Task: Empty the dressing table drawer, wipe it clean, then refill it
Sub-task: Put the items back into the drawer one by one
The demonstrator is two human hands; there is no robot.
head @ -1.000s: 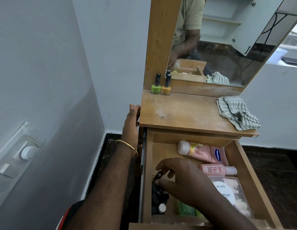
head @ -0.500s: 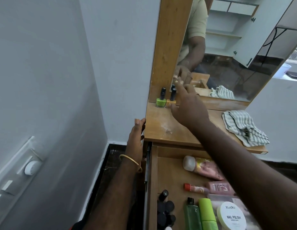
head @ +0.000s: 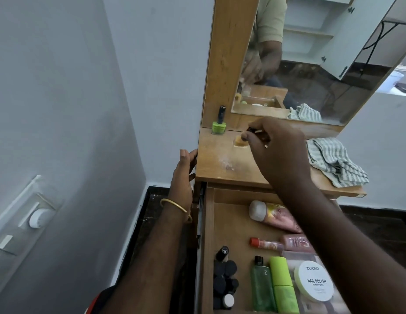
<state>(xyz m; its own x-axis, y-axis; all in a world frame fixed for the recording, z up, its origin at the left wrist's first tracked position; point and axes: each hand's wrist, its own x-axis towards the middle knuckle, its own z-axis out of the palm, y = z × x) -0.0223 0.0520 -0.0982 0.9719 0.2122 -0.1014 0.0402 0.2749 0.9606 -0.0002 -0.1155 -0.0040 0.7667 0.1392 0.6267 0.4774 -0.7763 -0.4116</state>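
My right hand (head: 276,148) pinches the black cap of an orange nail polish bottle (head: 240,141) just above the wooden table top (head: 222,168). A green nail polish bottle (head: 218,126) stands at the back left by the mirror frame. My left hand (head: 185,175), with a gold bangle on its wrist, rests its straight fingers against the table's left edge. Below, the drawer (head: 208,245) is pulled out and holds a pink tube (head: 274,215), a small red-capped tube (head: 266,244), several dark nail polish bottles (head: 224,277), two green bottles (head: 273,284) and a white nail polish remover tub (head: 315,283).
A striped green-and-white cloth (head: 333,162) lies crumpled on the right of the table top. A mirror (head: 310,64) rises behind it. A grey wall with a switch panel (head: 27,214) stands close on the left. Dark floor (head: 378,227) surrounds the table.
My right hand came out of the drawer, reached up to the bottles by the mirror, took the orange one by its cap and drew it away from the green one. The left hand stayed put.
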